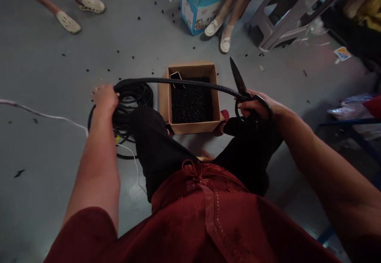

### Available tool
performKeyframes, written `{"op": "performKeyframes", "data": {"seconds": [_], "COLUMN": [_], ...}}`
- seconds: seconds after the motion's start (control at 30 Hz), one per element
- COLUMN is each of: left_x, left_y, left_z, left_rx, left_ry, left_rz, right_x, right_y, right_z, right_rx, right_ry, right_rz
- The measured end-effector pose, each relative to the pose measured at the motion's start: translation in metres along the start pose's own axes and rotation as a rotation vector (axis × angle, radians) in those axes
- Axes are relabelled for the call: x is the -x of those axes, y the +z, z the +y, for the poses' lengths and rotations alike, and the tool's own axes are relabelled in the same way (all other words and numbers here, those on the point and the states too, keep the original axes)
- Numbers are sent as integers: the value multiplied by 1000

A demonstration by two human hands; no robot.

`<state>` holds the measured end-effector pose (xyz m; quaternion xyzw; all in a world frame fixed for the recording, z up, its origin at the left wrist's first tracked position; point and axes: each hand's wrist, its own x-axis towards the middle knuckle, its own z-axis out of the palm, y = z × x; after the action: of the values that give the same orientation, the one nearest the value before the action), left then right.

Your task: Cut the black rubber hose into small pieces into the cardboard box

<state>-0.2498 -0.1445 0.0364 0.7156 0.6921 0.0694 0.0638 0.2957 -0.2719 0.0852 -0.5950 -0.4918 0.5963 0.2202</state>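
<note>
A long black corrugated tube [190,83] is stretched between my hands, above an open cardboard box [195,128]. My left hand [105,96] is wrapped round the tube beside a coil of black tubing [144,94] on the floor at my left knee. My right hand [256,106] grips black-handled scissors [237,74], their dark blade pointing up and away. The tube's other end reaches the fingers of that same hand; its very tip is hidden there. Small black pieces [192,106] fill the lower part of the box, and a phone-like object [175,76] lies at its back left.
Two other people's feet show ahead, in cream clogs [68,22] and white loafers [225,43]. A blue carton [190,6] and a grey plastic stool [276,28] stand at the back. A white cable [44,114] crosses the left floor. Black bits are scattered about.
</note>
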Motion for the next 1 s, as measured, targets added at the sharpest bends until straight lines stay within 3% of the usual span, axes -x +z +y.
{"op": "performKeyframes", "data": {"seconds": [0.03, 0.07, 0.2, 0.27, 0.33, 0.4, 0.53, 0.6, 0.77, 0.93, 1.0], "left_x": [5, 10, 24, 32, 43, 53, 58, 52, 24, -11, -23], "left_y": [0, 1, 10, 14, 15, 14, 12, 15, 29, 28, 29], "left_z": [10, 28, 139, 191, 226, 243, 249, 248, 242, 202, 188], "left_rx": [-4, 14, 159, 247, 332, 412, 466, 460, 457, 365, 283], "left_ry": [-44, 23, 414, 563, 629, 642, 528, 515, 654, 470, 397], "left_rz": [24, -2, -106, -246, -370, -369, -109, -50, -303, -300, -381], "right_x": [-1, -2, -17, -25, -31, -36, -40, -40, -45, -68, -77], "right_y": [2, 6, 32, 42, 47, 47, 42, 41, 32, 6, -1], "right_z": [-1, -4, -25, -34, -38, -37, -30, -28, -31, -22, -20], "right_rx": [-5, -5, 34, 53, 37, 8, -7, -4, -3, -74, -136], "right_ry": [1, -2, -38, -82, -123, -134, -116, -117, -103, -70, -69], "right_rz": [-16, -40, -132, -158, -161, -158, -177, -198, -258, -189, -139]}}
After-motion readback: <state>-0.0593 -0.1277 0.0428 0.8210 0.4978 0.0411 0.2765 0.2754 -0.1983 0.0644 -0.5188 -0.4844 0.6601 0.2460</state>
